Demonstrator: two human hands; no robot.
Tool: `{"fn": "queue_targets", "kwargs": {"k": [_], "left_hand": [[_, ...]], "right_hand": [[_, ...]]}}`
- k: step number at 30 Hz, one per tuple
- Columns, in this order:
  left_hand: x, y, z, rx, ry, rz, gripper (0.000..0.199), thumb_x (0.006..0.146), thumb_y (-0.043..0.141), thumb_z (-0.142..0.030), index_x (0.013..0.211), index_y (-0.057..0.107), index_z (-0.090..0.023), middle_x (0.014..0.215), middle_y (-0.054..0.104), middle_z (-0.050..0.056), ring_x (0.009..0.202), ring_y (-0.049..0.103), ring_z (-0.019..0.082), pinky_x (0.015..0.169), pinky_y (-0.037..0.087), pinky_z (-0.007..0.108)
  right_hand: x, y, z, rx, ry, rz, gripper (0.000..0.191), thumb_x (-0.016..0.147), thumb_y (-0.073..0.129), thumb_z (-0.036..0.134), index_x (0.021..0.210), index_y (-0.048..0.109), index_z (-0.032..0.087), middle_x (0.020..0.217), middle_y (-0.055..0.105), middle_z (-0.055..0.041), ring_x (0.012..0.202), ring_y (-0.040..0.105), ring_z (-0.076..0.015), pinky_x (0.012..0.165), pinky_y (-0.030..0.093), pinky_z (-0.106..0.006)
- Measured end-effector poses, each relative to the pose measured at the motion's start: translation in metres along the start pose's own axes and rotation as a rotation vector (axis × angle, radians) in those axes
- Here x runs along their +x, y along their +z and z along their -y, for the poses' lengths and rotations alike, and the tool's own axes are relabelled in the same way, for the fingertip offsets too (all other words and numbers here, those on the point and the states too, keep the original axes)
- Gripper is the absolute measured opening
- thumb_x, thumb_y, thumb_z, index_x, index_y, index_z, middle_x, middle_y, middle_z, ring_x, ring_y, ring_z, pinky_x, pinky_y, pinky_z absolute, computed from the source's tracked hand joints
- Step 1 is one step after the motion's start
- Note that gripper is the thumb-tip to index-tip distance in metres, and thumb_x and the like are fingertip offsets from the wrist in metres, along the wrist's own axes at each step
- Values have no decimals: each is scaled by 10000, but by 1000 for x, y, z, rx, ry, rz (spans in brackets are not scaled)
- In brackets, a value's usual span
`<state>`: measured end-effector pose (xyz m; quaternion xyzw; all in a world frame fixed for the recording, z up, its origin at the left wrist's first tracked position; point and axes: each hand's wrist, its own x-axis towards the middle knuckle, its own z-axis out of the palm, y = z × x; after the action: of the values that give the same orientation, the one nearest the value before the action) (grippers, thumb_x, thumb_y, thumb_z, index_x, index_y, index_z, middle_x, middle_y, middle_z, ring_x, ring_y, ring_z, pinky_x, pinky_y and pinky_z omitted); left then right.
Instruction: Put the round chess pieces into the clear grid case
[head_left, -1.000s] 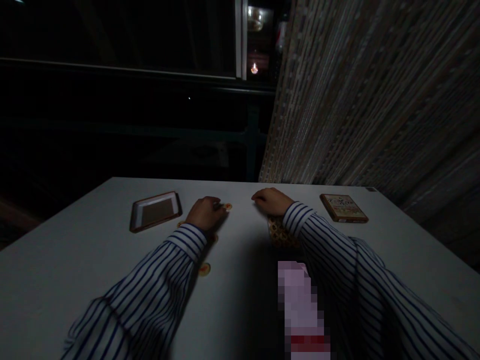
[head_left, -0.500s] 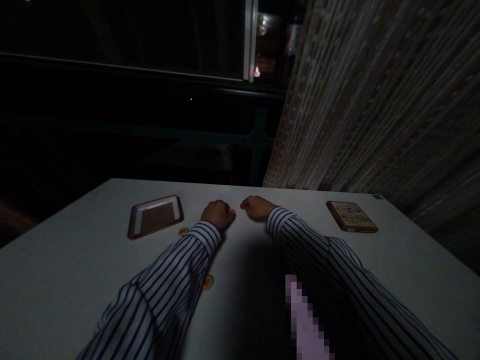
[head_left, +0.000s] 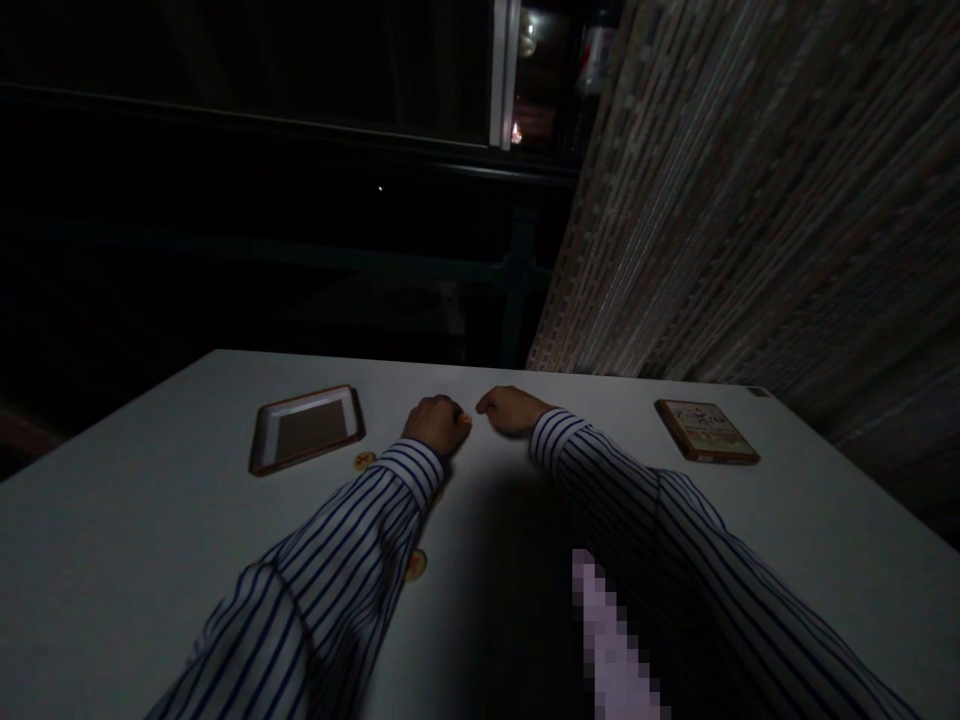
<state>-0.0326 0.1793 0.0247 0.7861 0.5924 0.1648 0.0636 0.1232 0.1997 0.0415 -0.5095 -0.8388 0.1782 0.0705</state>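
Note:
My left hand point(head_left: 436, 424) rests on the white table near its far edge, fingers curled round a small round wooden piece point(head_left: 466, 419) that shows at the fingertips. Just right of it, a small gap away, is my right hand point(head_left: 513, 411), its fingers folded in; whatever they hold, if anything, is hidden. A round piece with a dark mark point(head_left: 365, 460) lies left of my left wrist. Another round piece point(head_left: 416, 565) lies beside my left forearm, partly covered by the sleeve. A third point(head_left: 439, 495) barely shows by the left cuff.
An open rectangular tray or lid point(head_left: 259, 440) with a brown rim lies at the left of the white table point(head_left: 180, 520). A flat box with a printed top point(head_left: 706, 432) lies at the right. Behind the table's right part hangs a string curtain point(head_left: 675, 200).
The view has shifted slightly. My right hand has moved a little left and up in the picture, while my left hand stays nearly where it was, still round the piece.

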Motion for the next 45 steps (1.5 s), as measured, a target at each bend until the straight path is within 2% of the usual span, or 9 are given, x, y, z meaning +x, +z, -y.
{"fn": "queue_targets", "kwargs": {"k": [8, 14, 28, 45], "left_hand": [[-3, -9, -4, -6, 83, -52, 315, 747, 417, -358, 863, 635, -164, 883, 646, 104, 818, 576, 218, 709, 420, 290], [-6, -14, -10, -19, 58, -63, 325, 742, 428, -378, 926, 602, -174, 907, 642, 93, 851, 571, 227, 729, 413, 298], [-17, -17, -23, -115, 55, -78, 278, 721, 459, -364, 907, 574, -194, 861, 646, 69, 808, 585, 210, 696, 413, 284], [-39, -21, -66, -259, 43, -80, 216, 685, 508, -300, 871, 570, -211, 848, 649, 42, 803, 584, 192, 704, 417, 271]], "right_hand": [[-7, -7, -6, -2, -23, -19, 329, 752, 415, 155, 1016, 612, 171, 1084, 605, -48, 1031, 523, -148, 892, 362, -236], [-15, -17, -7, -7, -33, -26, 334, 752, 430, 144, 1036, 604, 171, 1091, 601, -58, 1042, 516, -158, 912, 349, -249], [-51, -36, -6, -33, -39, -67, 362, 762, 390, 129, 1061, 594, 144, 1102, 593, -75, 1050, 512, -170, 928, 344, -270], [-102, -50, -21, -14, -40, -170, 364, 768, 370, 129, 1051, 598, 120, 1085, 604, -70, 1030, 526, -142, 914, 360, -241]]}}
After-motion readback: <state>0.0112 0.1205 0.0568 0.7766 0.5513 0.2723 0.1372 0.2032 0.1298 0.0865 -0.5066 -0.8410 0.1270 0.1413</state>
